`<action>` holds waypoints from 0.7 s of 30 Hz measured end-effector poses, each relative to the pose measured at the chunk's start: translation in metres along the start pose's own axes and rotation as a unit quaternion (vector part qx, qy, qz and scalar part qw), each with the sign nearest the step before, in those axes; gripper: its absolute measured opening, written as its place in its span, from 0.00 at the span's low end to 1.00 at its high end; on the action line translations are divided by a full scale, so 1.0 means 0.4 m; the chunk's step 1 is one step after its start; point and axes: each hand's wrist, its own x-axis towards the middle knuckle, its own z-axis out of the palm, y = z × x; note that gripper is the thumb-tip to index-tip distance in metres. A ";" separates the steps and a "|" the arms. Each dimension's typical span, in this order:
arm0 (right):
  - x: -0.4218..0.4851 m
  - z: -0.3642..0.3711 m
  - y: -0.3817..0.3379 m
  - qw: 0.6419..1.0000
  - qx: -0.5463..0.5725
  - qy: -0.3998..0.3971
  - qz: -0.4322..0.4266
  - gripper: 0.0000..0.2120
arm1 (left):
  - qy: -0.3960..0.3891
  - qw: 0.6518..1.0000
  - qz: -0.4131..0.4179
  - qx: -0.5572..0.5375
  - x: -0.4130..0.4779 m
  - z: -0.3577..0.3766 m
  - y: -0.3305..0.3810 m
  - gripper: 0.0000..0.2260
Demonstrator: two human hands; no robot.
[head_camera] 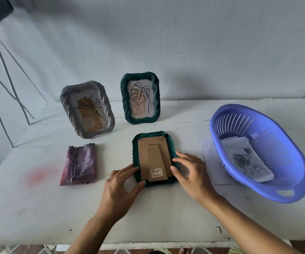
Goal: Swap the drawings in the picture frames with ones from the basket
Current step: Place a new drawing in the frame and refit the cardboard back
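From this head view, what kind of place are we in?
Probably a room at home set up for recording, not a workshop: a plain white table pushed against a bare painted wall, with tripod legs standing at the left.

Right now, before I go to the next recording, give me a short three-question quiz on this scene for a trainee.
1. True or false: the face-down frame shows its cardboard back.
2. How many frames stand upright on the table?
3. Where does the rose drawing lie: A on the folded cloth, B in the basket, C inside a standing frame?

Key: 1 true. 2 two, the white frame and the green frame. 3 B.
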 end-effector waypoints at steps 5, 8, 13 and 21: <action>0.043 0.016 -0.008 1.000 0.013 -0.026 0.001 0.19 | 0.029 0.999 -0.033 0.008 0.035 0.018 -0.001 0.23; 0.036 0.016 -0.010 0.999 0.034 -0.015 0.019 0.16 | 0.078 0.996 -0.036 0.002 0.036 0.034 -0.006 0.19; -0.004 0.023 -0.021 0.997 0.042 0.055 0.044 0.11 | 0.141 0.989 -0.044 -0.005 0.016 0.056 0.008 0.13; -0.001 0.040 -0.041 0.993 0.048 0.087 0.071 0.09 | 0.191 0.979 -0.065 -0.013 0.018 0.080 0.042 0.08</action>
